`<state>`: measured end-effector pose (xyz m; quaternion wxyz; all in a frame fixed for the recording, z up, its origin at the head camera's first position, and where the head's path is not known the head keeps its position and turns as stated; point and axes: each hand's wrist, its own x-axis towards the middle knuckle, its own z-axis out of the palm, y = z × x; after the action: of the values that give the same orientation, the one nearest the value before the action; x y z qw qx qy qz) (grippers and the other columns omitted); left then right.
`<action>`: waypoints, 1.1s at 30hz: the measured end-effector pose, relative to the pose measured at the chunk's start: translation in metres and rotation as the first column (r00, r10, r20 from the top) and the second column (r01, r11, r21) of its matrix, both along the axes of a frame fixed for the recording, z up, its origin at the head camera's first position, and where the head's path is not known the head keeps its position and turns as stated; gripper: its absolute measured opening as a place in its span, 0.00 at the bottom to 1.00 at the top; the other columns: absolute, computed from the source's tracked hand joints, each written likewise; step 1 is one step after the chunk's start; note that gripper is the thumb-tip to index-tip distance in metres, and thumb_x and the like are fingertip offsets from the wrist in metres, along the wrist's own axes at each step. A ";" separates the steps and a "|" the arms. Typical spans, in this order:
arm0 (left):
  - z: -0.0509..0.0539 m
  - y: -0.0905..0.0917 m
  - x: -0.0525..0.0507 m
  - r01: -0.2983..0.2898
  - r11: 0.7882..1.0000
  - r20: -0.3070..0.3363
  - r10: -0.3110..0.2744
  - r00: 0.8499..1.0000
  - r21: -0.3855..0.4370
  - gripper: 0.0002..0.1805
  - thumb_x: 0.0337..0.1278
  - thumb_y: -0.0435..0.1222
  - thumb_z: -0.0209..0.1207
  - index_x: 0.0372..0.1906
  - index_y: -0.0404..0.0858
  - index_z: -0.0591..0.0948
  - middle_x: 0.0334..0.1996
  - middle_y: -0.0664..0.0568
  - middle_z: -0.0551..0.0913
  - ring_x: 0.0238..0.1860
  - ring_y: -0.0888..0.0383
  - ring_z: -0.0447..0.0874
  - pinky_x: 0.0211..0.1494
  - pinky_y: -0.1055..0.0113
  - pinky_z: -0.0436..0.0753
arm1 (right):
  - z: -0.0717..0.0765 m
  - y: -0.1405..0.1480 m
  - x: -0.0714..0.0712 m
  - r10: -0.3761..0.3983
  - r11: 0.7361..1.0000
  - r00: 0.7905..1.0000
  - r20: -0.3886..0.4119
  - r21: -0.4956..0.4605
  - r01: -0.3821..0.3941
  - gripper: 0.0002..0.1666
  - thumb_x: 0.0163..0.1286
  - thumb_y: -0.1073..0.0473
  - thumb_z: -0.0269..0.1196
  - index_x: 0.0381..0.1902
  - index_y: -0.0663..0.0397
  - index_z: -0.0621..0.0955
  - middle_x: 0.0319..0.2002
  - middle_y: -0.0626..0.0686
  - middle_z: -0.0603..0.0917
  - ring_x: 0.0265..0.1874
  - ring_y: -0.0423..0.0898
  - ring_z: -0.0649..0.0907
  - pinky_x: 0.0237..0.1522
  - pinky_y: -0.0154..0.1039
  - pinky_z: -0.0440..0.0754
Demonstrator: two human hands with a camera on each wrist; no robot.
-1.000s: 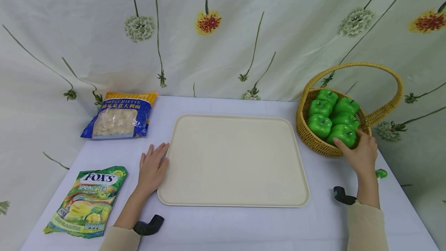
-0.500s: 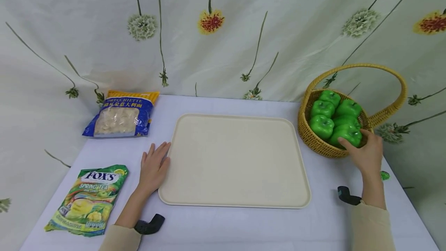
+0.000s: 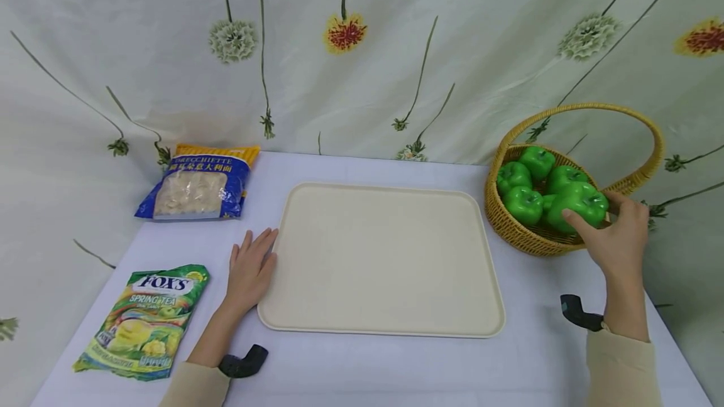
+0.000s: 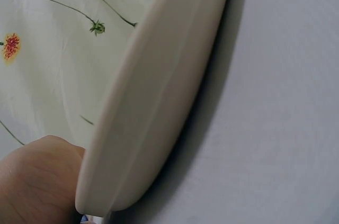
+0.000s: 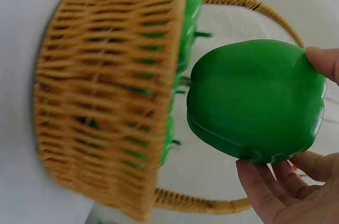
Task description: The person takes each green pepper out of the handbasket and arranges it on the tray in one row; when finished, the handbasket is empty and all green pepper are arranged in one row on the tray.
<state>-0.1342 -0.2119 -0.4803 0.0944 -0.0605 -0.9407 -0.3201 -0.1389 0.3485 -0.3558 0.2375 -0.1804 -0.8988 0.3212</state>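
— What do we see the right hand (image 3: 619, 231) holding?

— A glossy green pepper (image 5: 253, 99), pinched between the thumb and curled fingers; in the right wrist view we find it above the rim of the wicker basket (image 3: 511, 236)

— And inside the basket?

— More green peppers (image 3: 523, 205), clustered together, and we see the arched handle (image 3: 588, 106) rising over them

— How do we find the left hand (image 3: 251, 272)?

— It grips nothing that we can see, its fingers straight and slightly spread, just beside the left edge of the beige tray (image 3: 379, 262); whether the fingertips touch that edge, we cannot tell

— What else do we have on the surface (image 3: 396, 369)?

— Over to the left, a blue-and-yellow orecchiette bag (image 3: 195, 187) at the back and a green FOX'S bag (image 3: 144, 325) nearer to us; behind it all we see a flower-patterned cloth (image 3: 367, 93)
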 end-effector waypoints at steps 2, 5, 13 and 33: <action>0.000 0.000 0.000 -0.001 1.000 -0.003 0.001 1.000 -0.001 0.25 0.67 0.30 0.48 0.68 0.32 0.69 0.69 0.33 0.67 0.73 0.25 0.48 0.70 0.28 0.41 | 0.006 -0.007 0.000 0.015 1.000 1.000 -0.003 0.007 -0.015 0.42 0.60 0.55 0.69 0.68 0.64 0.67 0.62 0.64 0.65 0.53 0.43 0.64 0.44 0.32 0.63; 0.000 0.000 0.001 -0.003 1.000 -0.004 0.003 1.000 0.002 0.25 0.67 0.30 0.48 0.68 0.32 0.69 0.69 0.33 0.67 0.73 0.25 0.48 0.70 0.28 0.41 | 0.011 -0.021 -0.001 0.055 0.998 0.998 -0.032 0.013 -0.055 0.42 0.59 0.56 0.70 0.68 0.65 0.67 0.61 0.65 0.66 0.50 0.39 0.63 0.45 0.32 0.62; -0.001 -0.001 -0.001 -0.007 1.000 0.011 0.007 1.000 0.003 0.25 0.67 0.30 0.48 0.69 0.33 0.69 0.69 0.34 0.67 0.73 0.26 0.47 0.71 0.29 0.41 | 0.013 -0.075 -0.014 0.233 0.971 0.970 -0.068 -0.030 -0.235 0.43 0.57 0.58 0.72 0.67 0.66 0.67 0.60 0.66 0.66 0.51 0.45 0.69 0.42 0.28 0.68; 0.000 0.000 0.000 -0.012 1.000 0.013 0.012 1.000 -0.004 0.26 0.67 0.30 0.47 0.69 0.32 0.69 0.69 0.34 0.67 0.73 0.27 0.48 0.72 0.29 0.41 | -0.027 -0.318 -0.057 0.712 0.700 0.700 0.050 -0.131 -0.702 0.47 0.53 0.44 0.74 0.64 0.61 0.71 0.56 0.60 0.70 0.54 0.54 0.76 0.57 0.52 0.78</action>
<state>-0.1342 -0.2114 -0.4808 0.0901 -0.0527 -0.9423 -0.3181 -0.1960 0.0305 -0.3831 0.0425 0.1516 -0.8919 0.4240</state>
